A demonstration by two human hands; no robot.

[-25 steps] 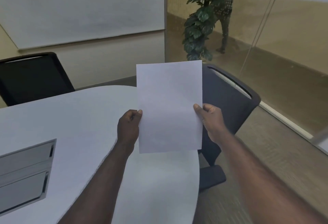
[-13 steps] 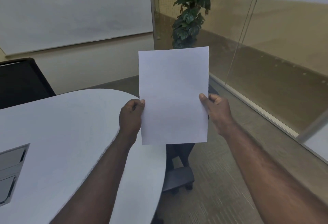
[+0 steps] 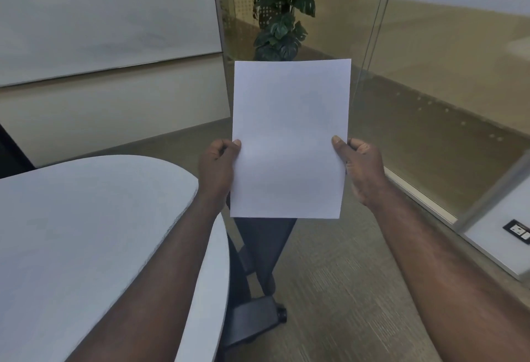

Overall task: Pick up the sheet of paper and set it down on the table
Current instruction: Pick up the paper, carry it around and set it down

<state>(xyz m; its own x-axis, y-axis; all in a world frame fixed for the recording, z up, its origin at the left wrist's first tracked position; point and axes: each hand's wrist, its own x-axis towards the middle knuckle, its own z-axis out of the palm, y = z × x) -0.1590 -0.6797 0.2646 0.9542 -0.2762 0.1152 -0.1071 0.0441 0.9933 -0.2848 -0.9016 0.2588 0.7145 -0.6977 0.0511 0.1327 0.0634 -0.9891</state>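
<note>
A blank white sheet of paper [image 3: 289,138] is held upright in the air, beyond the right end of the white table [image 3: 86,232]. My left hand [image 3: 218,169] pinches its left edge with the thumb on the front. My right hand [image 3: 360,169] pinches its right edge the same way. The sheet hangs over the floor, not over the tabletop, and touches nothing else.
A dark chair [image 3: 258,275] stands below the sheet by the table's rounded end, mostly hidden. A potted plant [image 3: 282,20] is behind a glass wall [image 3: 430,89]. A whiteboard [image 3: 106,11] hangs at the far left. Carpet covers the floor to the right.
The view has swung to the right, so the table and its metal panel slid left and the chair dropped behind the sheet. Both hands keep the same hold on the paper.
</note>
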